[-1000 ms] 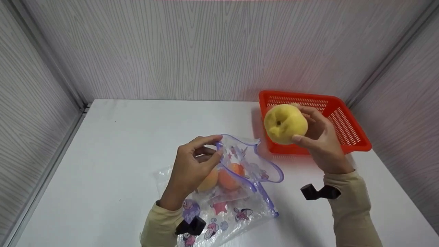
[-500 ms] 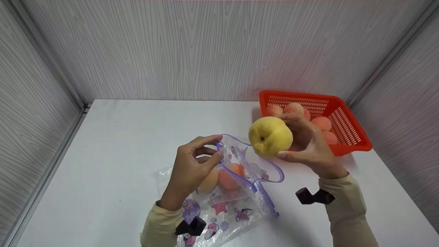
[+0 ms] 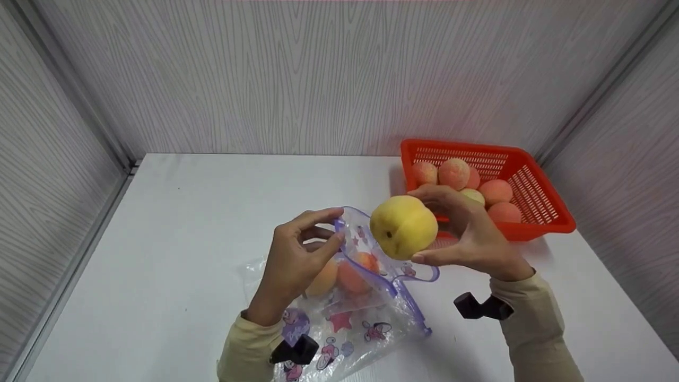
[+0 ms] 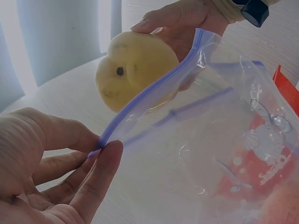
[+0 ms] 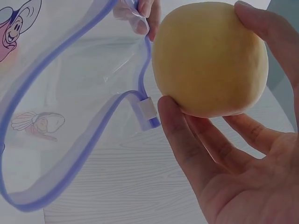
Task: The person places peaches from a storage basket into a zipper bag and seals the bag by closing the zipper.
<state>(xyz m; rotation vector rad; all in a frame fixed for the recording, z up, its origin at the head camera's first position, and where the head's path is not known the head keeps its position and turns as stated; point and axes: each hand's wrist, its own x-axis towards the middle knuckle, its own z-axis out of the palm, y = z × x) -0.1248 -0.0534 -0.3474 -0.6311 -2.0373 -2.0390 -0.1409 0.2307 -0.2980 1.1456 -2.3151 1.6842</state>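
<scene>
My right hand [image 3: 475, 239] holds a yellow peach [image 3: 403, 227] between thumb and fingers, just over the mouth of a clear zip bag [image 3: 366, 345]. Seen from the right wrist, the fingers [image 5: 184, 140] lie under the peach with the thumb on its upper side. My left hand [image 3: 297, 260] pinches the bag's purple zip edge [image 4: 154, 91] between thumb and finger, and the mouth gapes. Inside the bag are an orange-yellow fruit [image 3: 322, 280] and a reddish peach [image 3: 353, 278]. A white slider [image 5: 148, 108] sits at one end of the zip.
A red plastic basket [image 3: 541, 229] stands at the back right, holding several pinkish peaches [image 3: 454, 172] and a yellowish one [image 3: 473, 196]. Grey wood-grain panels [image 3: 265, 79] wall the white table [image 3: 159, 254] at the back and both sides.
My right hand has carried the yellow peach left and down from over the basket to the bag's mouth, uncovering the peaches in the basket. The left hand and bag have hardly moved.
</scene>
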